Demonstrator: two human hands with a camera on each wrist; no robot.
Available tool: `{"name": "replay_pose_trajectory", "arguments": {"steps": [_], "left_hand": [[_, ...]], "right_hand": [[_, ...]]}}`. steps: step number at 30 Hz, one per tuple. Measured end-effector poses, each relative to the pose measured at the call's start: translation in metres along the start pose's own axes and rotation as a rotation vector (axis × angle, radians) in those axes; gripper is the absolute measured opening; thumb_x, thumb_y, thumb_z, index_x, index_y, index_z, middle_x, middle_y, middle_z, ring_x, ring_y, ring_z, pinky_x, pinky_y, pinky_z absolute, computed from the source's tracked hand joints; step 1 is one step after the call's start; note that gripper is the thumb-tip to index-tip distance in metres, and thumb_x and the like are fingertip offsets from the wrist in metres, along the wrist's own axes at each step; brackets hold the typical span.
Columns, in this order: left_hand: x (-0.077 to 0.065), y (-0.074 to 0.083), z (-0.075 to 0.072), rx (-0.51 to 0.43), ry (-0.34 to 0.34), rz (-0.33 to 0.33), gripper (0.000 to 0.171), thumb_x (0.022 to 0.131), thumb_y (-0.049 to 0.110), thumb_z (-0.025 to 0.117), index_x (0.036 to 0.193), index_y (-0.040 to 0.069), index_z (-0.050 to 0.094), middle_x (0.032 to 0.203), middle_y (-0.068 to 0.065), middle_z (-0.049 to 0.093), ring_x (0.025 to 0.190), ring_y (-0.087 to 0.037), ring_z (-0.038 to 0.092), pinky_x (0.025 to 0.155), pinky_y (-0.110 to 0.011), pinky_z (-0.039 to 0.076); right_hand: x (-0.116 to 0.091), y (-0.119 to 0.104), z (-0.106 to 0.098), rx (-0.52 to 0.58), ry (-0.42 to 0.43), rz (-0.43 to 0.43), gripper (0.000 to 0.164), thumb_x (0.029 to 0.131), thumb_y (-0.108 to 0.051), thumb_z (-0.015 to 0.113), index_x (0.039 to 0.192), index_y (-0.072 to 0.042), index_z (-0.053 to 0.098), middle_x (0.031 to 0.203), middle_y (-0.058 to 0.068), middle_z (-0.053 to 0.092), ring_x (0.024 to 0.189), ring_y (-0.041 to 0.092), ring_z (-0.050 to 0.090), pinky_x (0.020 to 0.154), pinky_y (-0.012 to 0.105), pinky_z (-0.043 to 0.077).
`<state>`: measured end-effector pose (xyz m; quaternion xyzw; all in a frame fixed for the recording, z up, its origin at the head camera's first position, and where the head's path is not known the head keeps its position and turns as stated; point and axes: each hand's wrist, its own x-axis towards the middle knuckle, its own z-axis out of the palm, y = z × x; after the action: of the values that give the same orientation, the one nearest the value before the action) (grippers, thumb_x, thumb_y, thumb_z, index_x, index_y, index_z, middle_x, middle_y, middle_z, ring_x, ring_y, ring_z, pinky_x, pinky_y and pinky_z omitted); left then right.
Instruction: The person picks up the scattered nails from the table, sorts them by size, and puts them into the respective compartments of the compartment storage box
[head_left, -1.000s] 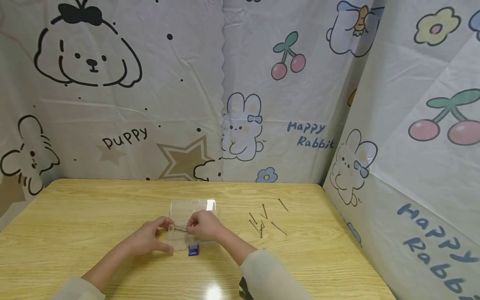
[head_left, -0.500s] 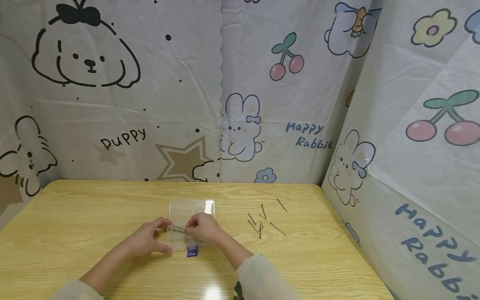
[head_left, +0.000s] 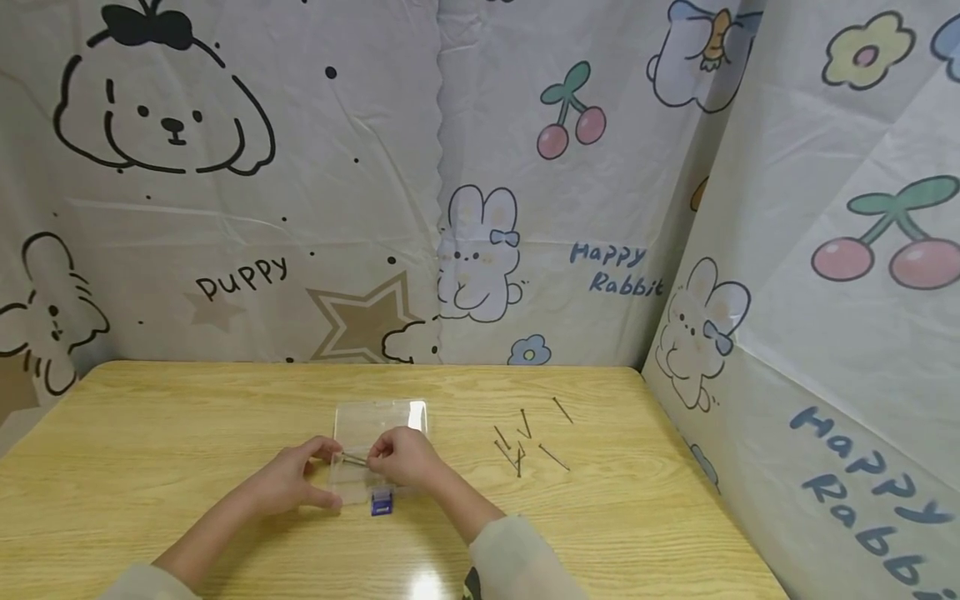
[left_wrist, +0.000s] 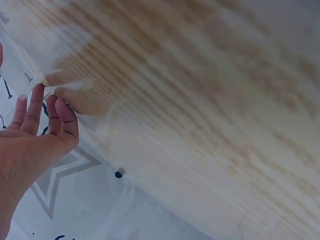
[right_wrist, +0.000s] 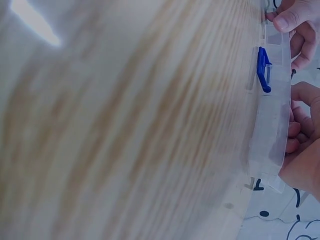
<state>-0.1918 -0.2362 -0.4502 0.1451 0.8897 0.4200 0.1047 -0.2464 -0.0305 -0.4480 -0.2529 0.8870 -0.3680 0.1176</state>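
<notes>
A clear plastic box (head_left: pixel 348 483) lies on the table with its lid (head_left: pixel 367 415) folded open at the back. On its front wall is a blue latch (right_wrist: pixel 263 70). My left hand (head_left: pixel 288 477) grips the box's left end, thumb at the front corner and fingers farther back. Over the box, my right hand (head_left: pixel 405 457) pinches long thin nails (head_left: pixel 354 459) that point left toward the left fingers. A dark nail head (right_wrist: pixel 293 73) shows between both hands in the right wrist view. The right hand hides the box's right part.
Several loose nails (head_left: pixel 555 457) lie scattered to the right of the box on the wooden table (head_left: pixel 637 517). Cartoon-printed cloth (head_left: pixel 360 208) hangs behind the table and along its right side.
The hands, box and nails keep nearly the same places relative to each other. The whole head view has shifted slightly, with the scene drifting a little left.
</notes>
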Motion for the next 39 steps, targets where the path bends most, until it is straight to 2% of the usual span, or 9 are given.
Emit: {"name": "replay_pose_trajectory", "arguments": {"steps": [22, 32, 39], "left_hand": [[0.0002, 0.0020, 0.0002, 0.002, -0.003, -0.011, 0.076, 0.069, 0.031, 0.082, 0.127, -0.001, 0.046, 0.121, -0.017, 0.056, 0.116, -0.038, 0.049, 0.098, -0.054, 0.042], [-0.0005, 0.0019, 0.0002, -0.002, -0.005, -0.030, 0.077, 0.068, 0.031, 0.082, 0.128, 0.000, 0.045, 0.122, -0.017, 0.055, 0.117, -0.038, 0.048, 0.099, -0.053, 0.042], [-0.0004, 0.0020, -0.0001, 0.002, 0.000, -0.028, 0.076, 0.068, 0.031, 0.083, 0.127, 0.000, 0.046, 0.121, -0.017, 0.056, 0.116, -0.038, 0.049, 0.098, -0.053, 0.042]], "right_hand": [[0.0011, 0.0025, 0.0012, -0.010, 0.019, -0.011, 0.008, 0.083, -0.014, 0.068, 0.082, -0.007, 0.071, 0.069, -0.005, 0.062, 0.055, 0.000, 0.046, 0.049, 0.013, 0.041], [0.0017, 0.0008, 0.0002, 0.009, 0.014, 0.018, 0.008, 0.083, -0.015, 0.069, 0.080, -0.008, 0.071, 0.065, -0.006, 0.059, 0.054, 0.002, 0.046, 0.047, 0.014, 0.041], [0.0022, 0.0010, -0.0048, 0.020, 0.039, 0.011, 0.009, 0.084, -0.017, 0.068, 0.081, -0.009, 0.071, 0.069, -0.007, 0.059, 0.060, 0.003, 0.047, 0.052, 0.015, 0.041]]}}
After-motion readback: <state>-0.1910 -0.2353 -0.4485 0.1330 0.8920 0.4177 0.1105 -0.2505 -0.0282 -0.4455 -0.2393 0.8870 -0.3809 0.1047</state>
